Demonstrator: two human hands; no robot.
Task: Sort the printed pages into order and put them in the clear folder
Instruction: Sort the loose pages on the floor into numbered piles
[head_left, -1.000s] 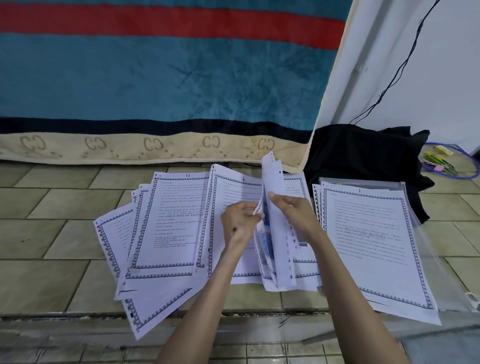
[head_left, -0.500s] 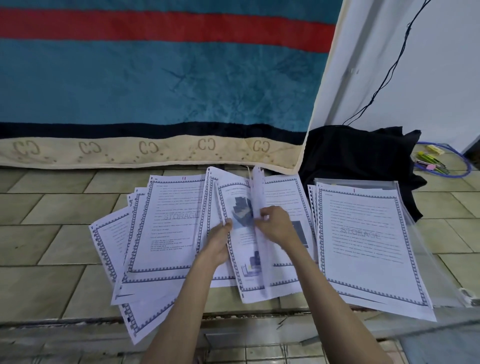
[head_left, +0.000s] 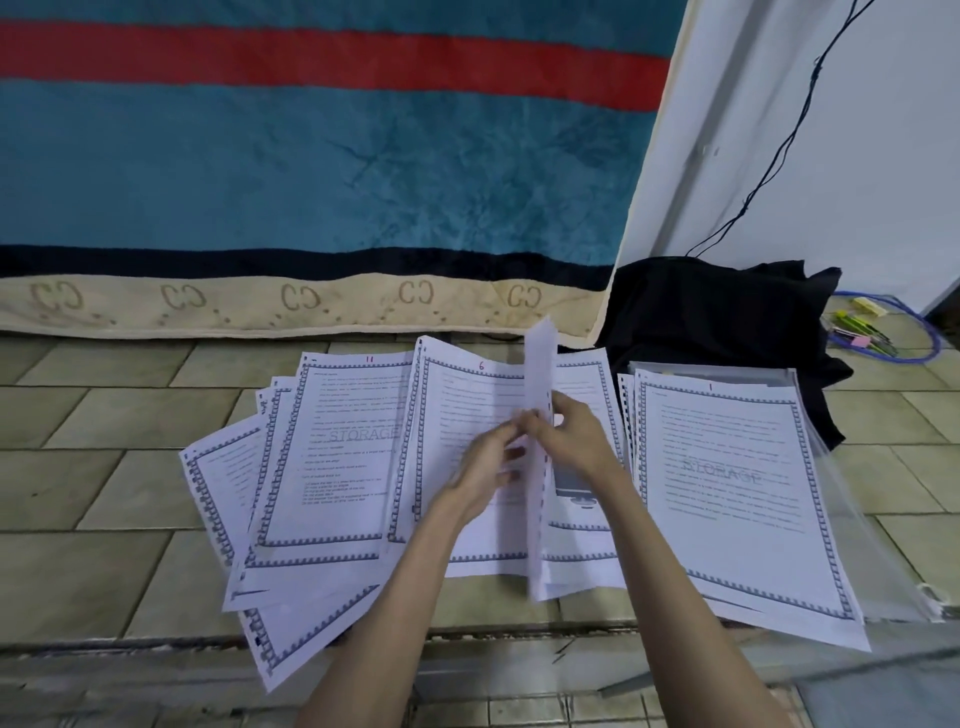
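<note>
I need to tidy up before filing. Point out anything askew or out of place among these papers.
The left pile is fanned out crookedly, its sheets splayed at different angles, with page 11 showing on top. One sheet stands on edge, pinched between the left hand and right hand. The page 1 stack on the clear folder lies neat.
</note>
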